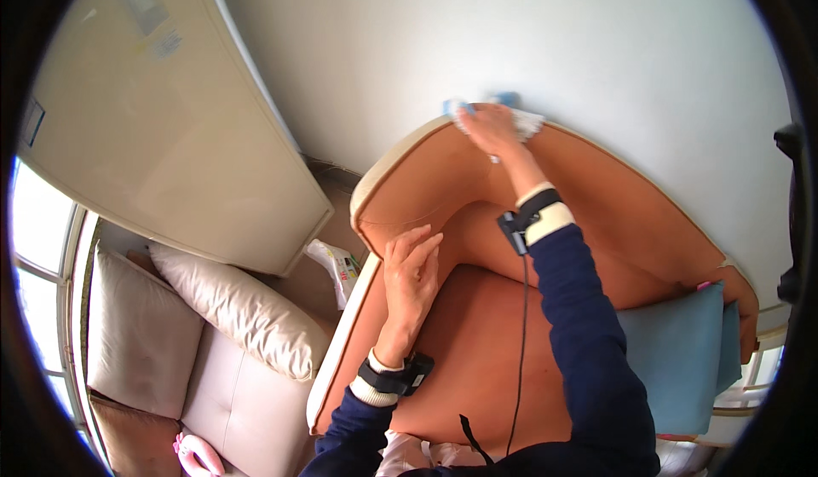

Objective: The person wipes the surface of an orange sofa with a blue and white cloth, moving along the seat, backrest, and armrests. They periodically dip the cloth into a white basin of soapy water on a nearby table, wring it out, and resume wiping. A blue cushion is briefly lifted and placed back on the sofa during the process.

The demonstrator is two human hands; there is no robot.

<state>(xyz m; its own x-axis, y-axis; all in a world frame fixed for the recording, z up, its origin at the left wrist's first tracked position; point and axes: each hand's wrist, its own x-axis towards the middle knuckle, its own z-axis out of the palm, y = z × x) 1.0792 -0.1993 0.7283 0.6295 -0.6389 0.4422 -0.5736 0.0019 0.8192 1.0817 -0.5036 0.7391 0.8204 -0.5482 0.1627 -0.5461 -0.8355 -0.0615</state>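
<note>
My right hand (pixel 491 128) is on a white and blue cloth (pixel 528 124), pressed over the top edge of an orange upholstered sofa's backrest (pixel 441 164). The cloth is partly hidden under the hand and blurred. My left hand (pixel 412 272) hovers over the sofa's left armrest side with fingers loosely spread and nothing in it. Below it lies the orange seat cushion (pixel 492 349). Both wrists carry black straps with small devices, and a thin cable hangs from the right one.
Blue cushions (pixel 671 355) rest at the sofa's right end. On the left are a beige sofa (pixel 236 394) with a shiny bolster (pixel 236 304), a pink ring-shaped item (pixel 199 456), a large cream panel (pixel 192 125) and a plastic packet (pixel 339 271). A white wall (pixel 575 36) rises behind.
</note>
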